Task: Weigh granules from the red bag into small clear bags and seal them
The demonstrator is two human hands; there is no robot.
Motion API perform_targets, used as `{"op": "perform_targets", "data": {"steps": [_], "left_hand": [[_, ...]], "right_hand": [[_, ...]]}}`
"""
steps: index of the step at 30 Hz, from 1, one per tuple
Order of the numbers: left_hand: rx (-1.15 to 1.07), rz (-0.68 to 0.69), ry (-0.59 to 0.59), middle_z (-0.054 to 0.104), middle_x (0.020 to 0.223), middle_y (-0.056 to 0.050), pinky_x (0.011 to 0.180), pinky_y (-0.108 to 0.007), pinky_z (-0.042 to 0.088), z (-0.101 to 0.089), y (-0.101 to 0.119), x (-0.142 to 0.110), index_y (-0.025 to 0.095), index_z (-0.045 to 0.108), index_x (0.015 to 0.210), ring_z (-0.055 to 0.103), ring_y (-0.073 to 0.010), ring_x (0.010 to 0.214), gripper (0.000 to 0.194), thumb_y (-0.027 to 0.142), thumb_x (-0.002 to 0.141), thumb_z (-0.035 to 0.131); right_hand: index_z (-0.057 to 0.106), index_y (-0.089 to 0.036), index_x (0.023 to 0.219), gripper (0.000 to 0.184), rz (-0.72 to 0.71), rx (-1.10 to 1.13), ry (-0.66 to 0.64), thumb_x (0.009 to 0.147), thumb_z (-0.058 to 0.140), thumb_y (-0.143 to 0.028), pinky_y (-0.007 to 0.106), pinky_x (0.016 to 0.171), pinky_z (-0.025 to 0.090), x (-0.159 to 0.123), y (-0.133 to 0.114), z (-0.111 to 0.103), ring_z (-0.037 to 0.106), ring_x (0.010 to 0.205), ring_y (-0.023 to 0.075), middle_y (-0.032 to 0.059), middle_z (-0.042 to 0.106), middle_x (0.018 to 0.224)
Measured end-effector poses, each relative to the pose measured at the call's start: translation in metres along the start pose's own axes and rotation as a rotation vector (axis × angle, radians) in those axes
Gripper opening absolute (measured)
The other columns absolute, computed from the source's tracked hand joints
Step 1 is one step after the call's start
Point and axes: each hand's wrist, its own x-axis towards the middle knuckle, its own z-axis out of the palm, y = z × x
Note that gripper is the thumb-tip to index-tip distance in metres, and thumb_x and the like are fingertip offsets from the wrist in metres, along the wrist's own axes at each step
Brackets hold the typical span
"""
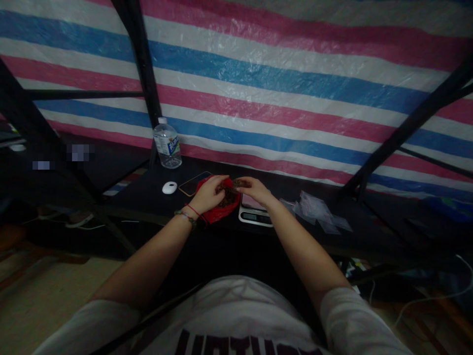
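My left hand [209, 193] and my right hand [254, 189] meet over a red bag [219, 213] that lies on the dark table [148, 197]. Both hands are closed in a pinch on a small dark packet [236, 183] held between them. The red bag holds dark brownish contents [227, 197]. Just under my right hand stands a small white scale [253, 215] with a pinkish top. Thread bracelets sit on my left wrist.
A phone [193, 183] lies left of the bag, beside a white oval object [169, 187]. A water bottle [167, 144] stands at the back left. Several small clear bags [317, 211] lie to the right. A striped tarp [295, 88] hangs behind black frame bars.
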Motion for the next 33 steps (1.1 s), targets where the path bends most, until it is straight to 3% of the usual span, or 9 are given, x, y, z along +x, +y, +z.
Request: {"op": "perform_targets", "data": {"steps": [6,12,16,21,23,26,29,33], "left_hand": [[0.263,0.002,-0.221,0.068,0.111,-0.010,0.102,-0.038,0.044,-0.003,-0.020,-0.002,0.015,0.068,0.107,0.060,-0.0230,0.107,0.033,0.019,0.080,0.049],[0.370,-0.042,-0.355,0.069,0.103,-0.011,0.097,-0.035,0.045,-0.004,-0.020,-0.002,0.016,0.070,0.098,0.062,-0.0224,0.101,0.030,0.034,0.086,0.049],[0.401,-0.103,-0.351,0.069,0.104,-0.012,0.096,-0.033,0.045,-0.003,-0.015,-0.002,0.017,0.071,0.099,0.062,-0.0236,0.102,0.034,0.041,0.085,0.052],[0.430,-0.167,-0.324,0.070,0.098,-0.011,0.088,-0.032,0.047,-0.004,-0.019,-0.005,0.018,0.072,0.093,0.065,-0.0251,0.093,0.037,0.047,0.083,0.053],[0.419,-0.187,-0.319,0.071,0.094,-0.011,0.085,-0.031,0.048,-0.004,-0.021,-0.005,0.018,0.073,0.090,0.065,-0.0248,0.090,0.038,0.049,0.083,0.052],[0.398,-0.175,-0.310,0.071,0.095,-0.011,0.084,-0.031,0.048,-0.005,-0.021,-0.004,0.018,0.073,0.093,0.065,-0.0247,0.090,0.040,0.049,0.084,0.050],[0.397,-0.153,-0.368,0.071,0.099,-0.012,0.082,-0.033,0.048,-0.006,-0.019,-0.002,0.018,0.074,0.095,0.065,-0.0256,0.089,0.042,0.051,0.083,0.050],[0.401,-0.142,-0.424,0.070,0.101,-0.012,0.083,-0.033,0.047,-0.006,-0.016,-0.002,0.019,0.074,0.096,0.065,-0.0251,0.089,0.046,0.056,0.084,0.049]], "right_hand": [[0.067,-0.019,0.103,0.038,0.033,-0.452,0.205,0.066,0.074,-0.026,0.036,0.090,0.048,-0.016,0.024,-0.032,0.064,0.093,0.0184,0.0054,0.069,0.102],[0.068,-0.020,0.094,0.032,0.085,-0.681,0.382,0.066,0.074,-0.033,0.036,0.088,0.047,-0.041,0.044,-0.064,0.063,0.092,0.0213,0.0054,0.070,0.097],[0.068,-0.020,0.098,0.038,0.149,-0.771,0.434,0.066,0.074,-0.039,0.040,0.093,0.044,-0.047,0.060,-0.071,0.061,0.098,0.0233,0.0065,0.069,0.101],[0.059,-0.019,0.120,0.060,0.110,-0.731,0.452,0.066,0.074,-0.039,0.041,0.102,0.039,-0.057,0.061,-0.076,0.054,0.117,0.0255,0.0104,0.060,0.125],[0.057,-0.019,0.122,0.056,0.095,-0.684,0.521,0.071,0.069,-0.039,0.041,0.102,0.039,-0.067,0.058,-0.081,0.053,0.118,0.0249,0.0110,0.059,0.127],[0.063,-0.018,0.111,0.039,0.115,-0.658,0.602,0.079,0.059,-0.039,0.038,0.093,0.046,-0.088,0.054,-0.090,0.060,0.103,0.0226,0.0102,0.065,0.114],[0.068,-0.017,0.099,0.026,0.192,-0.737,0.541,0.082,0.056,-0.033,0.035,0.086,0.049,-0.108,0.053,-0.100,0.063,0.091,0.0206,0.0082,0.069,0.101],[0.069,-0.016,0.106,0.030,0.269,-0.885,0.365,0.080,0.062,-0.030,0.034,0.090,0.047,-0.123,0.054,-0.110,0.063,0.100,0.0225,0.0107,0.069,0.110]]}}
